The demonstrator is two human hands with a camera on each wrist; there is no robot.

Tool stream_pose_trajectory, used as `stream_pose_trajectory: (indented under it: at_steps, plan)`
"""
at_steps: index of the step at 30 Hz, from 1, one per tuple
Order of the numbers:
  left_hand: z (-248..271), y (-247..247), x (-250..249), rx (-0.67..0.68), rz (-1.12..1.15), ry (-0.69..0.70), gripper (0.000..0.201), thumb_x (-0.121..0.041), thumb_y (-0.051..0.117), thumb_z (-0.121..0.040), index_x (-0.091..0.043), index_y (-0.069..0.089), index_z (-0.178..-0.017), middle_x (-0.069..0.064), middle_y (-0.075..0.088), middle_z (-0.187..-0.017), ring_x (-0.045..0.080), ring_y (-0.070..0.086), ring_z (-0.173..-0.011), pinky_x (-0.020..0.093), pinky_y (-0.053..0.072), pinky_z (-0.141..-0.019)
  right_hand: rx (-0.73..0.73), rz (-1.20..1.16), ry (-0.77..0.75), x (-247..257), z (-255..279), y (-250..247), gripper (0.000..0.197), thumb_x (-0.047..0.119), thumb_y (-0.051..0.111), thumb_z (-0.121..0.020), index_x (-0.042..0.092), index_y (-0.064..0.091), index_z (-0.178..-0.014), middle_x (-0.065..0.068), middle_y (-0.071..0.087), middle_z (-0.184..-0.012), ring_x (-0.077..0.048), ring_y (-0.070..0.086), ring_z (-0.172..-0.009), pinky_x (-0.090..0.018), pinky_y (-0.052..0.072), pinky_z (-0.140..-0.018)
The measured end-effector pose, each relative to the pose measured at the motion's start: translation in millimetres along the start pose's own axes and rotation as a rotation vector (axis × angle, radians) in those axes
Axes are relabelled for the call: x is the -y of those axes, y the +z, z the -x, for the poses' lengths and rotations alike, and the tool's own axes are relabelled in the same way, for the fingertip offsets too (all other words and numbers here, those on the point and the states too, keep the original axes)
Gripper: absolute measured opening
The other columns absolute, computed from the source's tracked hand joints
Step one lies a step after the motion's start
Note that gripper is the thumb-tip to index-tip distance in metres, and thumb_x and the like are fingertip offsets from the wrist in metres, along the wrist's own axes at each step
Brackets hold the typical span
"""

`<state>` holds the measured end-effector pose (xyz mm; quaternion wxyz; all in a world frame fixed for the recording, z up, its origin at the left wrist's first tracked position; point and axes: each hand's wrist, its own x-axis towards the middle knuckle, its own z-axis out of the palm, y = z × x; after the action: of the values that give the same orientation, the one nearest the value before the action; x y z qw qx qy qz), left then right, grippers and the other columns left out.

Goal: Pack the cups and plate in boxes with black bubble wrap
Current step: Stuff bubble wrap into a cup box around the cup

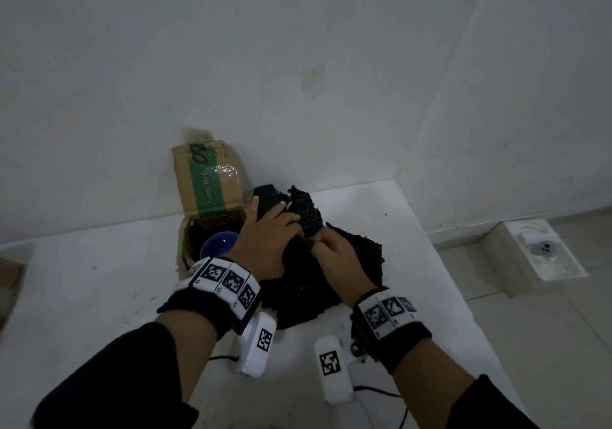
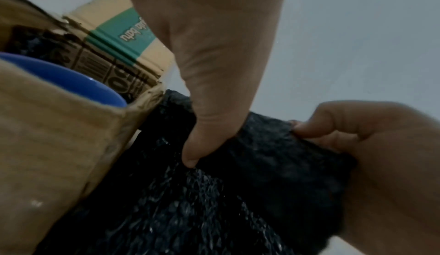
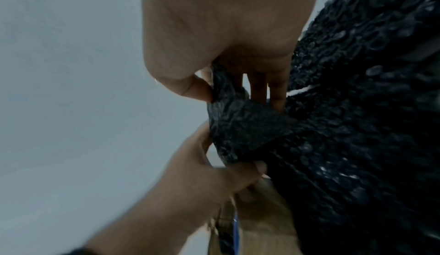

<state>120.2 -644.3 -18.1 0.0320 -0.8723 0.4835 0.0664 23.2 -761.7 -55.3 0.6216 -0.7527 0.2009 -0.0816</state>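
A bundle of black bubble wrap (image 1: pixel 308 282) lies on the white table just right of an open cardboard box (image 1: pixel 208 183). My left hand (image 1: pixel 271 229) grips the wrap's upper fold, its thumb (image 2: pixel 190 153) pressed into the sheet. My right hand (image 1: pixel 334 253) pinches the same fold between thumb and fingers (image 3: pixel 276 93), right beside the left hand. Inside the box, lined with black wrap, sits a blue cup (image 1: pixel 220 243), also seen in the left wrist view (image 2: pixel 71 78). What the bundle holds is hidden.
The box's green-striped flap (image 1: pixel 205 180) stands up against the white wall. Another cardboard piece (image 1: pixel 10 282) shows at the table's left edge. The table's right edge (image 1: pixel 440 263) drops to a tiled floor with a white block (image 1: pixel 539 253) on it.
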Motion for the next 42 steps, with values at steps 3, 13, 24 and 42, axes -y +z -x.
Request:
stream_pose_trajectory:
  at_steps: [3,13,24,42]
  plan:
    - [-7,-8,4,-0.084,0.041,-0.016,0.049,-0.03,0.062,-0.078,-0.025,0.045,-0.123,-0.007,0.035,-0.145,0.017,0.013,-0.143,0.056,-0.006,-0.112,-0.065,-0.11,0.016,23,-4,-21,0.023,-0.002,0.041,-0.087,0.013,0.04,-0.07,0.0,0.036,-0.062,-0.011,0.032,-0.055,-0.023,0.031,-0.05]
    - [-18,-51,1,-0.429,0.454,0.053,0.035,-0.002,0.049,-0.078,-0.015,0.044,-0.11,0.001,0.056,-0.071,0.028,0.055,-0.069,0.036,0.044,-0.071,-0.169,0.126,-0.493,75,-9,-48,0.018,0.0,0.04,-0.083,0.016,0.049,-0.084,-0.004,0.05,-0.081,-0.016,0.046,-0.073,-0.023,0.038,-0.066]
    - [44,-72,81,-0.311,0.602,0.09,0.031,-0.003,0.066,-0.072,-0.014,0.044,-0.091,0.001,0.052,-0.094,0.021,0.053,-0.084,0.038,0.045,-0.069,0.051,0.69,-0.681,89,-23,12,0.015,0.012,0.068,-0.079,0.002,0.064,-0.089,-0.012,0.048,-0.1,-0.025,0.053,-0.07,-0.03,0.045,-0.059]
    - [97,-6,132,-0.007,0.065,0.012,0.036,-0.009,0.05,-0.081,-0.034,0.071,-0.095,-0.014,0.059,-0.118,0.013,0.038,-0.126,0.049,-0.001,-0.114,0.606,1.113,-0.354,69,-22,113,0.035,0.008,0.044,-0.092,0.021,0.063,-0.118,-0.008,0.058,-0.122,-0.027,0.055,-0.107,-0.036,0.047,-0.088]
